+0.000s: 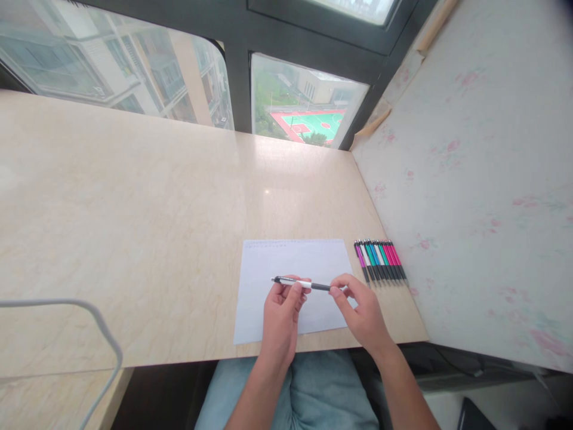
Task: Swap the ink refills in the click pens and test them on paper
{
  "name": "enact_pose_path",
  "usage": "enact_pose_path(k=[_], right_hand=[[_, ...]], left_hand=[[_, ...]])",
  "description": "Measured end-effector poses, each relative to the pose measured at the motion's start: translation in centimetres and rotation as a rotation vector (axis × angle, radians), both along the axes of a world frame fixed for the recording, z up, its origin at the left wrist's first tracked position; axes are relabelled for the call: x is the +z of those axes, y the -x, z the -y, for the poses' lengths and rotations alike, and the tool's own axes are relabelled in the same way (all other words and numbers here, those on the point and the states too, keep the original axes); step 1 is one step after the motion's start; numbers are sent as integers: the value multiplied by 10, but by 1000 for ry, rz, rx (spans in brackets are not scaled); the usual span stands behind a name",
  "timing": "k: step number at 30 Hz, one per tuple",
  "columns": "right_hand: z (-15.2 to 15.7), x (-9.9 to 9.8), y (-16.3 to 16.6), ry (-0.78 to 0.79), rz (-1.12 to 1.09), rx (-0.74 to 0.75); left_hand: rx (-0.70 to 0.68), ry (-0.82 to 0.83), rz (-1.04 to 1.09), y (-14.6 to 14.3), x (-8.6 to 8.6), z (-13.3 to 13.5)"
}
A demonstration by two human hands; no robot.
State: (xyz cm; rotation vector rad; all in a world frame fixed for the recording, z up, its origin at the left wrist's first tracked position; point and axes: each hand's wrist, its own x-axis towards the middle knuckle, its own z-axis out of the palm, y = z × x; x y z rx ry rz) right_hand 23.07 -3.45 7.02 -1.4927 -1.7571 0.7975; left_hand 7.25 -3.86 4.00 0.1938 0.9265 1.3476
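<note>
Pen (306,285) is held nearly crosswise at the lower centre of the frame, over the paper (313,260). Left hand (282,304) clamps the barrel between thumb and fingers, apparently for support. Right hand (362,307) pinches the tip end, likely for control. Pen row (380,261), right of centre, lies side by side, presumably for orderly access.

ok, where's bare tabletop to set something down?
Widest: tabletop between cable and sheet, up to the window. Also between sheet's far edge and window. Crowded: the row of pens between sheet and wall, plus left hand and right hand holding a pen over the sheet.
</note>
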Motion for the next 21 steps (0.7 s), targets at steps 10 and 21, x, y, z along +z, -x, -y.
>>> enact_pose_path(k=[10,21], right_hand=[[0,-5,1,62,3,-33],[2,-9,0,-22,69,-61]], left_hand=[[-15,8,-8,-1,3,0],[-38,-10,-6,-1,1,2]])
